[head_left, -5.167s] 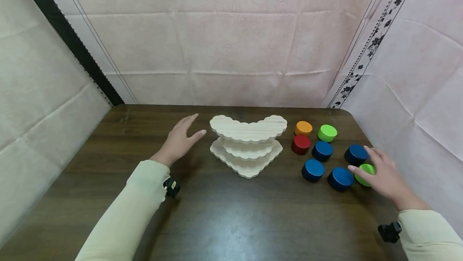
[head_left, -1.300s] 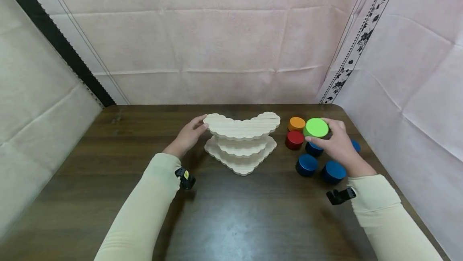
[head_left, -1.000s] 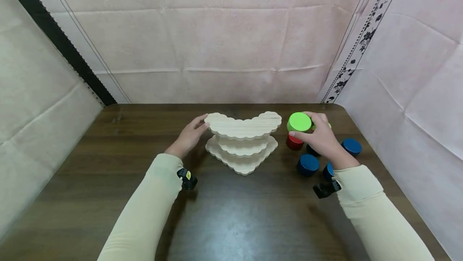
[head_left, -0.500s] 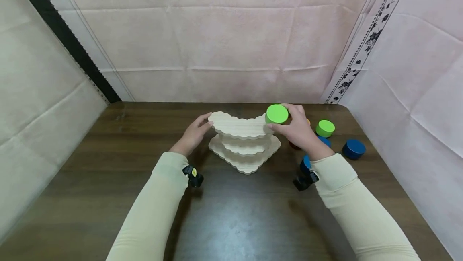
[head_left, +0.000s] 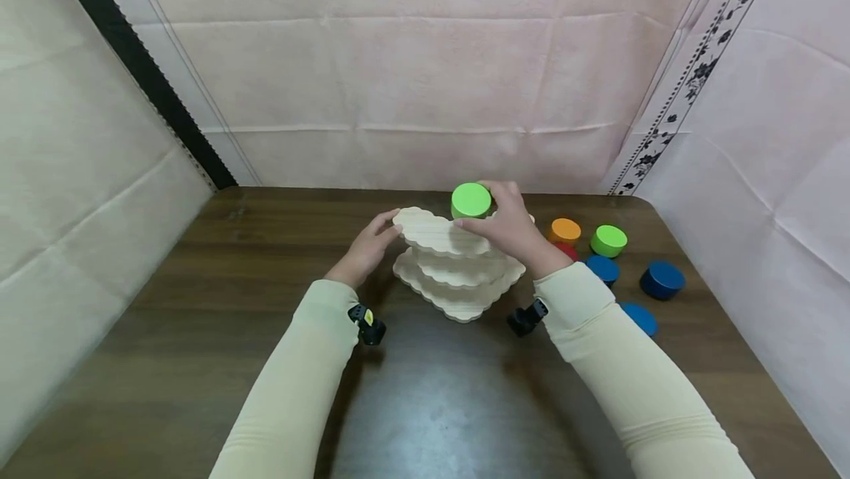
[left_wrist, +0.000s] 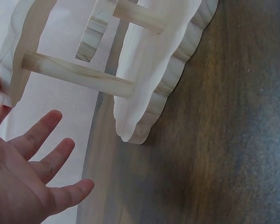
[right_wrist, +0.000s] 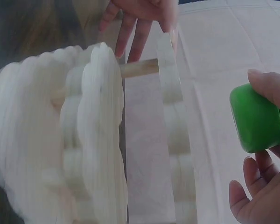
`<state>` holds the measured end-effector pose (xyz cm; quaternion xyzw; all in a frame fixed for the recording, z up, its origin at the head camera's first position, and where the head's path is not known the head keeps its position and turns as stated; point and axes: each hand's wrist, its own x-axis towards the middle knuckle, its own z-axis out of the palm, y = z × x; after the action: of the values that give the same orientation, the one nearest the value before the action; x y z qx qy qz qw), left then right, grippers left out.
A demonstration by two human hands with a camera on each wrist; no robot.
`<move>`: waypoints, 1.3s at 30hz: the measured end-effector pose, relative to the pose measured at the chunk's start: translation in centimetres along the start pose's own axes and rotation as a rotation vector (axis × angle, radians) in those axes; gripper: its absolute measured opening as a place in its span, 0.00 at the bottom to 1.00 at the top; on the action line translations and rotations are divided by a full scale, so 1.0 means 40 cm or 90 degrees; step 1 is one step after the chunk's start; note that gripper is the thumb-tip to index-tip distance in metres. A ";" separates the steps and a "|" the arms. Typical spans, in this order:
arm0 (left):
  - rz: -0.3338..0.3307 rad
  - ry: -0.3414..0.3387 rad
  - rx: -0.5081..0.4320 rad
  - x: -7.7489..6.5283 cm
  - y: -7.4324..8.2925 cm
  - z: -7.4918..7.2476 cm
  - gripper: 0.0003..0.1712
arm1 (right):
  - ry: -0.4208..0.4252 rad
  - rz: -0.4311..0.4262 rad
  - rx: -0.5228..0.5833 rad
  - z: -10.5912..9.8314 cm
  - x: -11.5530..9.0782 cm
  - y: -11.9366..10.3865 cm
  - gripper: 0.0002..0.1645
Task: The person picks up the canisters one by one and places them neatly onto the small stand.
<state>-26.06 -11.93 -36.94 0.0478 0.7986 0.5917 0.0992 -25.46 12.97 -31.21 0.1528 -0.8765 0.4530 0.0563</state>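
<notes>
A pale wooden three-tier stand [head_left: 458, 272] with scalloped edges stands at the middle of the table. My left hand [head_left: 364, 250] pinches the left end of its top tier between thumb and forefinger. The other fingers are spread apart in the left wrist view, where dowels [left_wrist: 79, 74] join the tiers. Between thumb and fingers, my right hand [head_left: 514, 232] grips a small green round container [head_left: 471, 201]. It is held above the top tier, apart from the stand in the right wrist view. The right hand hides part of the top tier.
To the right on the table [head_left: 279, 376] stand an orange container [head_left: 564, 230], a partly hidden red one [head_left: 567, 251], another green one [head_left: 608, 240] and several blue ones [head_left: 662, 280]. The right sleeve covers some of that group. Cloth walls [head_left: 398, 95] enclose the back and sides.
My right hand has picked up a green container from the right of the group and carried it left over the stand. My left hand has moved in to the top tier's left end.
</notes>
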 end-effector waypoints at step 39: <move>-0.013 0.012 -0.010 0.004 -0.011 0.006 0.30 | -0.099 0.030 -0.117 0.152 0.079 -0.049 0.41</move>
<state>-26.16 -11.80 -37.44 0.0332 0.7954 0.5972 0.0981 -27.59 6.28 -32.48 0.1608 -0.9194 0.3589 -0.0085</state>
